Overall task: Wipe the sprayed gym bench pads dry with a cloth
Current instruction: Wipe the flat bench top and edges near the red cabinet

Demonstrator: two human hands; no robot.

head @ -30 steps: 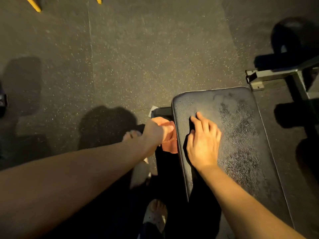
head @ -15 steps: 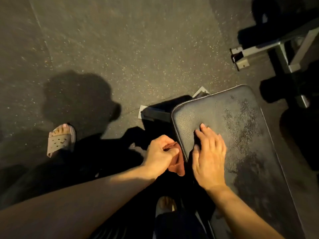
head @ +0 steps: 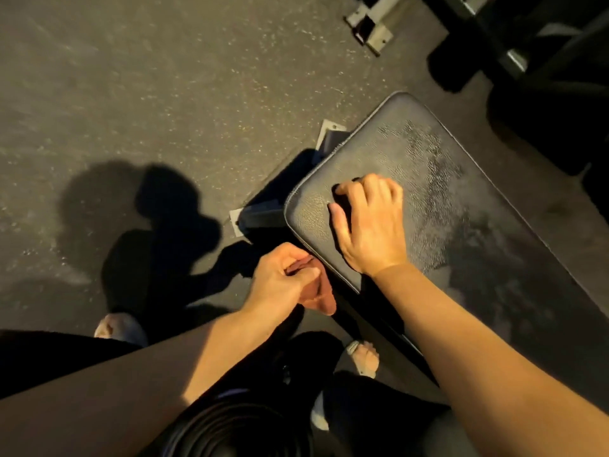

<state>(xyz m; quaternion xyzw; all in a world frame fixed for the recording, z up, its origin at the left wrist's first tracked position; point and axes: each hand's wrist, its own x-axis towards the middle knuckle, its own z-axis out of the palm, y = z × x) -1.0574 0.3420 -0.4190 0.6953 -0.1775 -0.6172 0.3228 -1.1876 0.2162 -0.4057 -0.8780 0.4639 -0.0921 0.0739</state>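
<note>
Left grip (head: 286, 282) clutches cloth (head: 324, 300) beside bench pad (head: 478, 209) edge, off surface; wiping stroke pending. Right grip (head: 369, 222) curled, empty, bracing bench pad. Next: cloth onto spray film (head: 431, 159), sweep.

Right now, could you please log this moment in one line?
left hand: grips orange cloth at near edge of bench pad | right hand: rests on pad, fingers curled | pad: wet patches visible

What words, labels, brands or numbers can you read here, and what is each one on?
None: there is no readable text anywhere.
The bench pad shows only spray droplets, the cloth in the left hand is plain, the floor is only speckled, and the metal frame at the top is too blurred to show any marking.
</note>
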